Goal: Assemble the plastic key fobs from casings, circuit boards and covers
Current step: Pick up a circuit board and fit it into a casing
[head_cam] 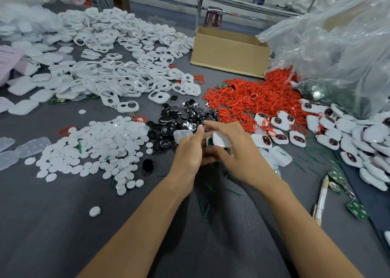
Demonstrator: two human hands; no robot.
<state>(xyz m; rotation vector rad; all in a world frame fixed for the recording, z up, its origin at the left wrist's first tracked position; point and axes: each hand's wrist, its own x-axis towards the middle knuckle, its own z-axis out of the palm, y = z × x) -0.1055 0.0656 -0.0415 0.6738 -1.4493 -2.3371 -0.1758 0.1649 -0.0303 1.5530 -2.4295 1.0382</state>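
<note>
A white casing [221, 139] is being held between both hands over the middle of the bench [52, 225], with the green edge of a circuit board [210, 141] showing at its left end. It is being pinched from above and below by the right hand [238, 153], whose fingers are curled round it. The left hand [190, 151] is being closed on its other end, thumb raised against it, though the fingers underneath are being hidden from view. The piece is probably being gripped at both ends so that the board can be seated and the shell pressed together without twisting. Supplies are being laid within reach in separate heaps: white discs [95, 142] towards the left edge, black button pads [181, 117] just beyond the hands, red rings [242, 100] further back, and white frames [118, 66] towards the far left corner. Finished fobs [316, 134] are being gathered along the right edge, apart from the loose parts, presumably so that done work is not being mixed with stock. A cardboard box [228, 51] is being left standing at the far edge.
</note>
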